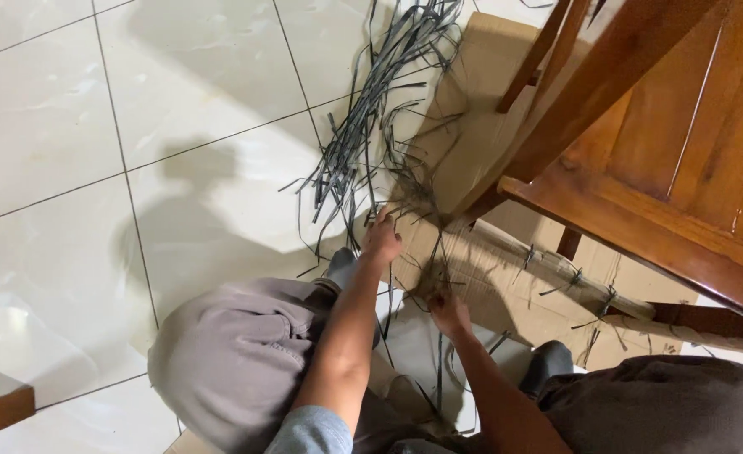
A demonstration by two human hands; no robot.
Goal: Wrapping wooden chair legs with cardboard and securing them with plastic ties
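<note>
Kneeling on white tile floor (44, 168) — grey-trousered knees nearest. Right hand (449, 313) closed on dark strips at end of pale bundled rod (548, 273); left hand (382, 240) pinching strips just left. Rod lies on cardboard (472, 101), long axis running left to right-near. Wooden chair (657, 143) overhangs right. Loose strip pile (380, 109) trails far.

You have two hands at work, left hand (382, 240) and right hand (447, 311), one wooden chair (666, 160) far right, one cardboard sheet (481, 118) beneath it, and one loose heap of dark strips (371, 126), too many to count
</note>
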